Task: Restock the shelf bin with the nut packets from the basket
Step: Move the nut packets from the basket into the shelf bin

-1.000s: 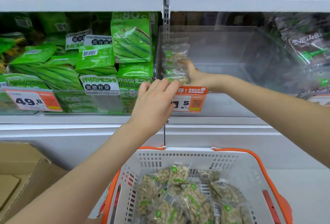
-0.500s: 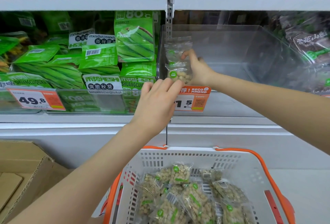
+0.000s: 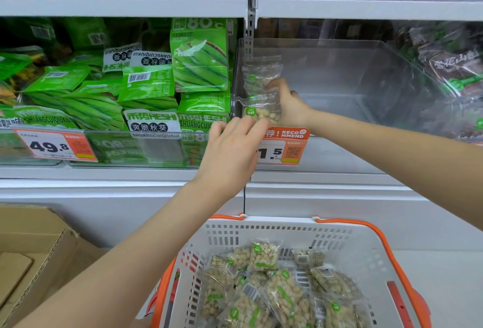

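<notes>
A clear shelf bin (image 3: pixel 366 71) sits on the middle shelf. In its front left corner stand two clear nut packets, one (image 3: pixel 261 71) above the other (image 3: pixel 261 110). My right hand (image 3: pixel 290 105) reaches into the bin and holds the packets, thumb on the upper one and fingers behind the lower. My left hand (image 3: pixel 232 150) is outside the bin with its fingers extended, their tips at the front rim just below the lower packet. The white basket (image 3: pixel 339 244) with orange handles, low in view, holds several more nut packets (image 3: pixel 264 291).
Green vegetable snack bags (image 3: pixel 146 84) fill the bin to the left. Dark packets (image 3: pixel 454 71) fill the bin on the right. An orange price tag (image 3: pixel 285 147) hangs on the bin's front. A cardboard box (image 3: pixel 34 249) stands at the lower left.
My right hand has shifted slightly in the bin's corner, and the lower packet now faces forward with its nuts showing. My left hand stays at the rim.
</notes>
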Available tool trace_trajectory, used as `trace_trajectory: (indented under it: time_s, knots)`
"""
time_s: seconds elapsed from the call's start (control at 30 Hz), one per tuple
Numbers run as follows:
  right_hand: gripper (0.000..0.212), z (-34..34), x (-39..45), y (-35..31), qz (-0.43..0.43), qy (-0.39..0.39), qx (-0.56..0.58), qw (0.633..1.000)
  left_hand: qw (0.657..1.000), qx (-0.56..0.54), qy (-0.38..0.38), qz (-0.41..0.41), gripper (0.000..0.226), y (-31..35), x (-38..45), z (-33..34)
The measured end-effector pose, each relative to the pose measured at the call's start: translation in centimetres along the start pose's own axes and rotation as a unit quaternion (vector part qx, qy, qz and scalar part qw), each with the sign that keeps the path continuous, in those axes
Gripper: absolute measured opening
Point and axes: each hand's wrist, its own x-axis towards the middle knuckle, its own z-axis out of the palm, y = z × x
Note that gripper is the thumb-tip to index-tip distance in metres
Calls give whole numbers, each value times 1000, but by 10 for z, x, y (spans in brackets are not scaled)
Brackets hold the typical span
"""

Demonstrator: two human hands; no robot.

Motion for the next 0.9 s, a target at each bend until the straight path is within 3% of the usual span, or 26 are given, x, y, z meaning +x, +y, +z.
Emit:
trace_trajectory:
  time_s: [0.23,0.37,0.47,0.6,0.7,0.8,0.9]
  knots:
    - [88,-4,-2,3,0,7,26,1000,999,-25,-22,4,54,-5,-2,-2]
    - [91,-23,-14,4,-3,54,41,998,990,-123,-61,-35,55,-8,-1,-11]
    - [75,-42,-40,1,-39,138,32,989,974,-218,-22,-63,53,-10,-3,-20]
    - [42,-50,-101,4,-107,321,46,940,974,-210,30,-84,46,-6,-17,-28]
    - [40,-27,-154,19,-141,395,75,905,967,-229,49,-98,38,8,-34,-27]
    - [34,28,-200,54,-83,342,82,932,956,-260,-13,-133,30,31,-63,-2]
    - [28,94,-235,97,24,175,37,984,942,-195,-233,-140,30,46,-110,40]
